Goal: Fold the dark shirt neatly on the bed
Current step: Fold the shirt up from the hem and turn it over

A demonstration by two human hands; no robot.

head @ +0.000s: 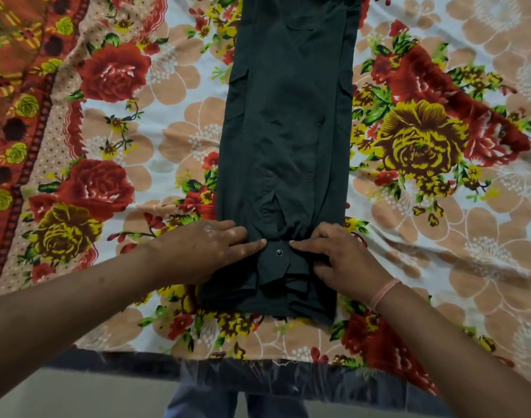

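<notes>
The dark shirt (285, 140) lies on the bed as a long narrow strip, its sides folded inward, running from the near edge up out of the frame. A cuff with a round snap button (279, 252) sits on top near the close end. My left hand (207, 248) rests palm down on the shirt's left side, its fingertips beside the button. My right hand (342, 257) presses flat on the right side, with fingertips just right of the button. Neither hand grips the cloth. A pink band circles my right wrist.
A floral bedsheet (131, 140) with red and yellow roses covers the bed, wrinkled at the right. The bed's near edge (258, 366) runs across the bottom, with a plastic-wrapped dark mattress side below it. My legs in blue trousers (204, 402) stand against it.
</notes>
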